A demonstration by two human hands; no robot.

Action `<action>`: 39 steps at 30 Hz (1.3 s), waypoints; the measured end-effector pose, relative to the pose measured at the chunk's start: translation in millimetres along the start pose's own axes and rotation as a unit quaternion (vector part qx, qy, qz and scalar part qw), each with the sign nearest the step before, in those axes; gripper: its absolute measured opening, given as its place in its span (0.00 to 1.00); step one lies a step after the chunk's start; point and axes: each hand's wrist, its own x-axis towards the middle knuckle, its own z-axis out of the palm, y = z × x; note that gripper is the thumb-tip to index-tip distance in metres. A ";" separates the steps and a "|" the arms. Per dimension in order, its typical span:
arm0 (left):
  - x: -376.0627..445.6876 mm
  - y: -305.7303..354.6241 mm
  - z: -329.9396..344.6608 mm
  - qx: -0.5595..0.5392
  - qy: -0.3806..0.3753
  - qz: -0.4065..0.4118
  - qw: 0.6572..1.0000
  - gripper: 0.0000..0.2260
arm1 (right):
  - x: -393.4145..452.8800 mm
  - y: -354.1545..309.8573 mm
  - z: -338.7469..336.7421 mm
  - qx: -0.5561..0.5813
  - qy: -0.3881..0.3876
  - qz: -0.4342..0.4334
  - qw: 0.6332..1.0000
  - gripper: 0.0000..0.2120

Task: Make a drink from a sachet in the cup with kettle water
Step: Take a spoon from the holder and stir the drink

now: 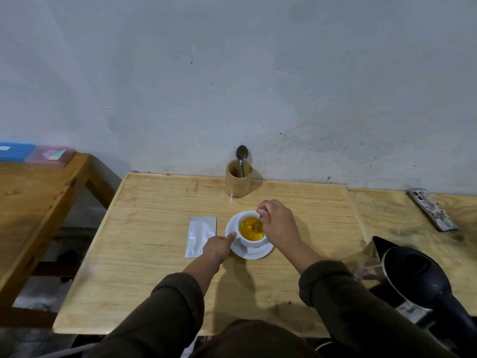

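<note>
Dark brown sleeves [160,313] fill the near edge of the view and run forward over a pale wooden table [144,280] that stands against a grey-white wall [232,73]. At the middle of the table a small white ceramic cup [254,241] stands on a round white saucer [255,252]; the cup holds a yellow-orange liquid [247,226]. The right hand [277,224] is over the far right side of the cup with its fingers pinched together on the handle of a small metal spoon [257,224], whose bowl dips into the liquid. The left hand [216,247] rests at the near left of the saucer, loosely curled, its thumb stretched out to touch the cup's left wall; it clamps nothing.

Just left of the saucer a flat silver foil sachet [200,235] lies on the table, partly covered at its near right corner by the left hand. At the far edge of the table, near the wall, a cylindrical bamboo holder [238,183] stands upright with a second metal spoon [241,155] sticking out of it, bowl up.

On the near right a black electric kettle [418,277] with a clear body sits at the table's edge, its spout pointing toward the far left. Beyond it, on an adjoining plywood surface [387,210], lies a phone in a patterned case [432,210]. To the far left a darker wooden bench [33,202] carries a blue box [14,150] and a pink box [50,155].
</note>
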 end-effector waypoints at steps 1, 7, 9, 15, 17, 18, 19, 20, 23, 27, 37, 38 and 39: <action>-0.6 0.5 -0.3 0.003 0.000 -0.001 1.000 0.29 | -0.6 0.2 0.5 -0.001 0.006 -0.001 1.000 0.11; 1.7 -1.3 -0.8 -0.001 0.003 0.001 1.000 0.30 | -1.6 -4.3 4.6 0.071 0.000 -0.006 0.997 0.09; 2.7 -2.2 -1.0 -0.003 0.002 -0.002 1.000 0.31 | -0.8 -6.0 4.3 0.083 -0.012 0.000 0.996 0.07; -2.5 2.5 -1.1 -0.002 0.002 -0.002 1.000 0.28 | 3.3 -3.4 1.1 0.008 -0.013 0.004 1.000 0.10; -2.0 2.4 -1.0 0.001 0.001 0.000 1.000 0.28 | 2.6 -1.8 1.1 0.010 0.001 0.002 1.000 0.11; -0.9 1.9 -0.8 -0.001 0.001 0.000 1.000 0.28 | 2.1 -1.3 1.6 0.018 0.006 0.000 1.000 0.11; -1.1 2.1 -0.9 -0.001 0.000 0.000 1.000 0.28 | 1.6 -1.4 2.4 0.027 0.009 -0.004 1.000 0.11; -0.6 1.9 -0.6 -0.001 0.000 0.001 1.000 0.28 | 1.2 -1.7 3.3 0.036 0.009 -0.008 0.999 0.10; 0.9 1.0 -0.6 0.008 0.005 0.005 1.000 0.29 | 1.4 -3.4 3.9 0.070 -0.004 -0.010 0.998 0.08; 2.8 -0.1 -0.1 0.007 0.004 0.007 1.000 0.28 | 3.7 -4.6 3.7 0.081 -0.032 0.007 0.996 0.07; 1.7 1.4 0.5 -0.007 0.006 0.000 1.000 0.27 | 4.6 -6.1 3.4 0.049 -0.014 -0.006 0.999 0.10; 1.3 1.3 0.5 -0.007 0.006 -0.001 1.000 0.27 | 4.8 -6.7 3.6 0.059 -0.020 -0.001 0.998 0.10; 0.8 1.4 0.3 -0.008 0.005 -0.002 1.000 0.27 | 5.5 -7.1 3.7 0.070 -0.028 0.004 0.997 0.09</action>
